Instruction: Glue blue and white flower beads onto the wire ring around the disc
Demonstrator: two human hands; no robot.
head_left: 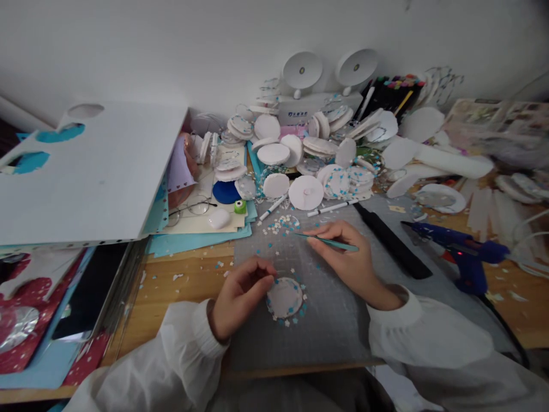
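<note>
"Head view, right side?"
"My right hand (343,257) is holding green tweezers (338,244), their tips pointing toward small flowers (281,224) on the grey mat (266,343)."
"And left?"
"My left hand (243,294) is sitting, narrowly pinched, at the rim of the flower-edged disc (285,300), which is lying on the mat; I cannot tell whether I am gripping it."

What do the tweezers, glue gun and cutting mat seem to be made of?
Tweezers: probably metal with teal coating, judging by the thin arms. Glue gun: likely hard plastic, smooth-looking moulded blue body. Cutting mat: perhaps vinyl, flat, grey and matte.
</note>
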